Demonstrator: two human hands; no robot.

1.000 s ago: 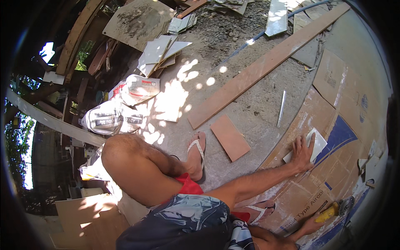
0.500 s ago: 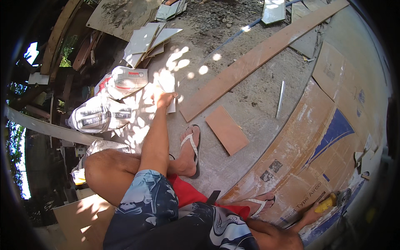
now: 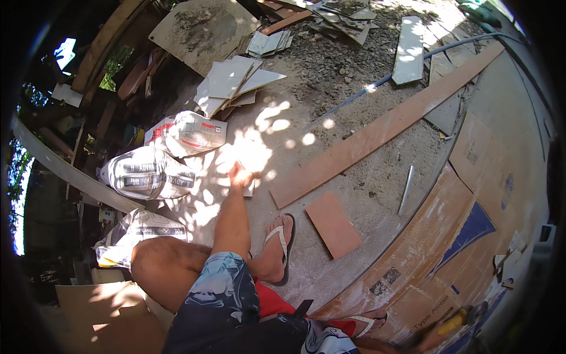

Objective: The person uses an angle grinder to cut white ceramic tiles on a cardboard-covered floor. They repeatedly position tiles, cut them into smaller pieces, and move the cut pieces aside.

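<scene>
My left hand reaches forward past my bent knee, closed on a narrow pale tile piece. Sunlight bleaches most of that piece, so its far end is hard to make out. At the lower right, my right hand is wrapped round the yellow body of an angle grinder, held over the cardboard; its head is dim and blurred. Right of my sandalled foot lies a reddish-brown rectangular tile. A long plank-like strip of the same colour runs diagonally beyond it.
White cement-type bags stand to my left. Stacked white tile offcuts lie further off, near gravel. Flattened cardboard spreads along the right. A thin metal strip and a blue hose lie on the concrete.
The view has tilted up, so the ground things sit lower in the picture. Both hands keep their hold, and the tile piece shows less plainly in the glare.
</scene>
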